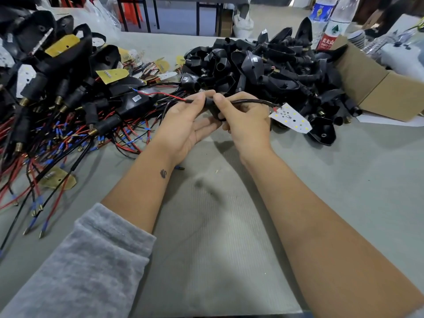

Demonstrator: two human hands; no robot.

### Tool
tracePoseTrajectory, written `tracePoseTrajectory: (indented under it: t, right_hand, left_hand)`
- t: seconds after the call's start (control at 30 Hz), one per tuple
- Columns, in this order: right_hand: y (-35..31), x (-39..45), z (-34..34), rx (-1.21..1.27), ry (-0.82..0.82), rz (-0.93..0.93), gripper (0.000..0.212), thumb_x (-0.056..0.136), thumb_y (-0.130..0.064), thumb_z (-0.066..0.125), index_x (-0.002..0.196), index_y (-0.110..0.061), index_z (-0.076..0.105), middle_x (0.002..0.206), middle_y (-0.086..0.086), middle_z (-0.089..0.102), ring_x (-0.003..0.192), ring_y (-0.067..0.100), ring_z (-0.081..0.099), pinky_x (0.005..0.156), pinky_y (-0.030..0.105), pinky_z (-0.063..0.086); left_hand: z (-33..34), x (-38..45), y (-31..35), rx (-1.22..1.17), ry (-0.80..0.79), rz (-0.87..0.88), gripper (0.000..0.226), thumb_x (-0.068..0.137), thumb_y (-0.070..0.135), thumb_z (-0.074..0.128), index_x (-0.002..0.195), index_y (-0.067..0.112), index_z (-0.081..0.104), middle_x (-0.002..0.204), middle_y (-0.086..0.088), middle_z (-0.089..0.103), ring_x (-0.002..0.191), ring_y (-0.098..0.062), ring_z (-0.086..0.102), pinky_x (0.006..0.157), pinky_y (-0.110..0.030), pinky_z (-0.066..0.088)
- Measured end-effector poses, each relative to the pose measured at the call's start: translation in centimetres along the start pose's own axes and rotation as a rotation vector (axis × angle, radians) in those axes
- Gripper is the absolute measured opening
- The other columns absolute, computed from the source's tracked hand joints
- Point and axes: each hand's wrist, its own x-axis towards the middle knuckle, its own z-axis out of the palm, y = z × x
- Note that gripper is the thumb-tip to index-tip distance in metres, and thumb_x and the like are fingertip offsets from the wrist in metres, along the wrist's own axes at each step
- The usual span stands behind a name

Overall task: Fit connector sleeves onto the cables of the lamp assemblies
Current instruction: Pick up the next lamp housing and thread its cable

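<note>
Above the table's middle, my left hand (183, 125) pinches the red and black wires (174, 97) of one lamp cable between thumb and forefinger. My right hand (243, 120) grips a black connector sleeve (212, 109) that sits on that cable. The sheathed cable (252, 101) runs right from the sleeve to a white LED board (290, 118) hanging beside my right hand. The sleeve's lower part is hidden by my fingers.
A heap of black sleeves and housings (263, 72) lies behind my hands. Finished assemblies with red, black and blue-tipped wires (57, 115) pile up at the left. A cardboard box (378, 88) and water bottles (330, 21) stand at the back right.
</note>
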Motion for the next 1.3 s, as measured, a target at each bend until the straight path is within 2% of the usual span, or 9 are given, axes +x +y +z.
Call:
tracePoseTrajectory:
  t: [0.13,0.3,0.47,0.67,0.83,0.9,1.1,1.23,1.3]
  right_hand:
    - [-0.1,-0.1,0.1,0.157,-0.044,0.005,0.007,0.085,-0.015,0.074,0.085,-0.017,0.067,0.066,-0.006,0.064,0.054,0.001,0.056,0.054,0.017,0.044]
    - [-0.2,0.2,-0.3,0.344,-0.076,0.115,0.016,0.085,-0.010,0.073,0.096,-0.012,0.061,0.064,-0.003,0.061,0.049,0.008,0.053,0.056,0.025,0.043]
    - [-0.3,0.6,-0.7,0.644,-0.013,0.281,0.013,0.099,-0.021,0.053,0.100,-0.009,0.054,0.058,0.000,0.058,0.049,0.011,0.052,0.051,0.023,0.043]
    - [0.1,0.8,-0.7,0.454,0.095,0.222,0.030,0.097,-0.006,0.055,0.123,0.010,0.052,0.076,0.008,0.060,0.053,0.009,0.052,0.056,0.023,0.044]
    - [0.0,0.6,-1.1,0.207,0.052,0.102,0.007,0.091,-0.001,0.060,0.097,-0.002,0.062,0.081,0.008,0.063,0.053,0.008,0.050,0.056,0.024,0.044]
    - [-0.1,0.4,-0.8,0.129,0.000,0.039,0.008,0.090,0.000,0.061,0.090,-0.008,0.062,0.080,0.006,0.063,0.052,0.009,0.052,0.055,0.023,0.045]
    - [-0.2,0.0,-0.2,0.035,-0.038,-0.023,0.017,0.090,-0.001,0.058,0.092,-0.014,0.069,0.086,0.007,0.068,0.061,0.010,0.058,0.056,0.019,0.048]
    - [0.0,0.2,0.1,-0.014,0.017,-0.002,0.014,0.088,-0.005,0.061,0.093,-0.018,0.061,0.089,0.010,0.068,0.071,0.017,0.060,0.070,0.035,0.051]
    - [0.0,0.2,0.1,-0.032,0.036,0.004,0.010,0.088,-0.007,0.063,0.088,-0.017,0.060,0.083,0.010,0.067,0.069,0.017,0.059,0.069,0.036,0.049]
  left_hand:
    - [0.2,0.0,0.3,-0.029,0.113,0.063,0.026,0.105,0.024,0.041,0.106,0.010,0.063,0.097,-0.006,0.075,0.093,-0.024,0.072,0.075,-0.032,0.059]
    - [-0.3,0.1,1.1,-0.129,0.299,0.153,0.028,0.106,0.027,0.036,0.099,0.014,0.060,0.090,-0.001,0.075,0.087,-0.022,0.074,0.070,-0.029,0.058]
    - [-0.6,0.2,1.3,-0.120,0.427,0.192,0.031,0.106,0.027,0.036,0.092,0.015,0.061,0.082,0.001,0.075,0.089,-0.022,0.073,0.071,-0.029,0.058]
    - [-0.6,0.3,1.2,-0.071,0.446,0.188,0.028,0.105,0.027,0.039,0.095,0.012,0.060,0.080,0.003,0.075,0.089,-0.021,0.073,0.073,-0.029,0.058]
    - [-0.9,0.3,1.2,-0.106,0.401,0.136,0.023,0.104,0.026,0.045,0.103,0.010,0.062,0.085,0.001,0.076,0.091,-0.021,0.073,0.075,-0.030,0.058]
    - [-0.5,0.2,1.1,-0.034,0.335,0.109,0.025,0.104,0.026,0.045,0.101,0.013,0.065,0.087,0.000,0.076,0.089,-0.021,0.073,0.073,-0.030,0.058]
    - [0.5,-0.3,0.7,0.153,0.217,0.023,0.024,0.103,0.021,0.047,0.103,0.008,0.068,0.096,-0.006,0.074,0.083,-0.019,0.074,0.067,-0.024,0.057]
    - [0.5,-0.3,0.7,0.180,0.234,0.068,0.027,0.105,0.024,0.042,0.102,0.011,0.066,0.102,-0.008,0.072,0.081,-0.017,0.074,0.071,-0.025,0.058]
    - [0.5,-0.3,0.7,0.180,0.249,0.088,0.029,0.105,0.025,0.040,0.101,0.013,0.066,0.101,-0.008,0.072,0.082,-0.017,0.074,0.075,-0.027,0.059]
